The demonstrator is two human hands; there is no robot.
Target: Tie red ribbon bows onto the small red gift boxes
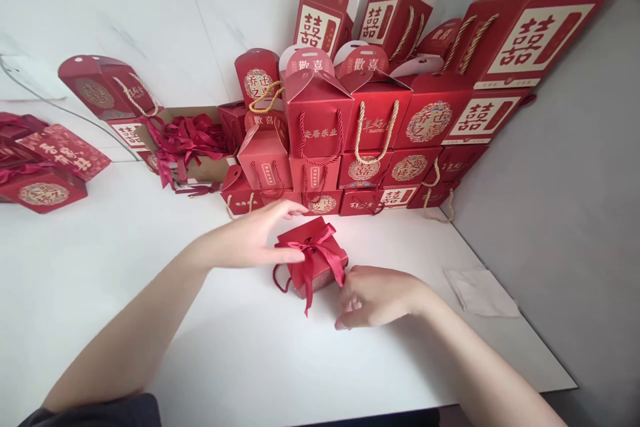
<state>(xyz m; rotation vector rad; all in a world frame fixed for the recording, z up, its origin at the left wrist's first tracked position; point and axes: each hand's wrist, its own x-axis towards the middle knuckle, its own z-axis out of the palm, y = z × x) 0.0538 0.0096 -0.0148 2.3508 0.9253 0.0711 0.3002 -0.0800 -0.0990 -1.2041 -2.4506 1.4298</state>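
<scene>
A small red gift box [325, 277] stands on the white table, with a dark red cord handle [281, 280] hanging at its left side. Tied over its top is a crimson satin ribbon bow [313, 247], one tail dropping down the front and another toward the right corner. My left hand [255, 233] is open at the box's left, fingers stretched past the back edge and thumb by the bow's knot. Close against the right corner, my right hand [375, 297] has its fingers curled in beside the ribbon tail; whether it grips anything is hidden.
Stacked red gift boxes [320, 110] with rope handles line the wall behind. A cardboard carton [215, 168] holding crimson ribbons [193, 137] is at back left. Ribboned boxes [50, 190] sit far left. A white tissue [483, 292] lies near the right wall.
</scene>
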